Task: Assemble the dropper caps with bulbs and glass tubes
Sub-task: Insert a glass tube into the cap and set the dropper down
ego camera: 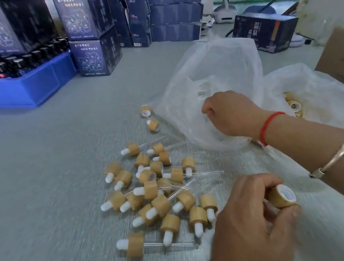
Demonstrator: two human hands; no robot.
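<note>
About two dozen finished tan wooden dropper caps with white bulbs and glass tubes (154, 193) lay heaped on the grey table (40, 199). The left hand (249, 222) gripped a tubeless tan cap (282, 196); the right hand (230, 113), fingers curled, reached into the clear plastic bag (220, 69) of tubes. More loose caps seemingly waited.

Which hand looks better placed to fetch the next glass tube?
Probably the right hand: it is already reaching into the clear plastic bag where tubes seem to lie, while the left hand grips a bamboo cap.

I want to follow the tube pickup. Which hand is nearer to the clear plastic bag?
Right. The right hand reaches into the clear plastic bag; the left hand is nearer the camera, apart from it, holding a bamboo cap.
</note>
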